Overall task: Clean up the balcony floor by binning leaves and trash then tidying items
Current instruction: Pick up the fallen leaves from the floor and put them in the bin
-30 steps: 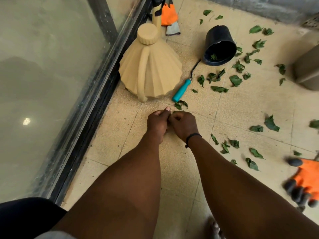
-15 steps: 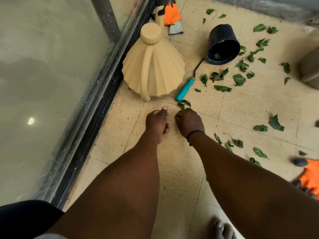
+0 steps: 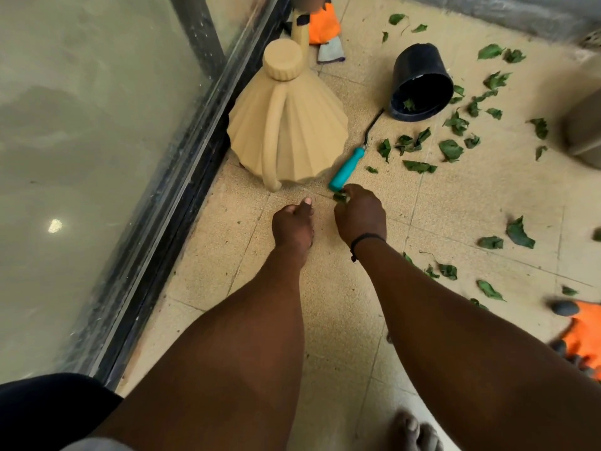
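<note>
Right hand [image 3: 359, 214] is pinching crumpled green leaves [image 3: 340, 197] off the speckled tile, just beside the teal tool handle [image 3: 346, 170]. Left hand [image 3: 292, 224] is hovering clenched, contents hidden. Ribbed beige watering can [image 3: 287, 131] is crowding the glass-door edge ahead. Beyond, tipped black plastic pot [image 3: 419, 76] is holding one leaf; open tile lies right.

Glass door [image 3: 81, 141] along left, dark frame [image 3: 182, 196] meeting beige tiled floor [image 3: 455, 206]. Grey wall base [image 3: 487, 11] across top right. Bright light spot [image 3: 55, 225] reflected in glass. Black wristband [image 3: 366, 239] on wrist. Bare toes [image 3: 413, 431] at bottom edge. Dark cloth [image 3: 42, 411] in bottom left corner.
</note>
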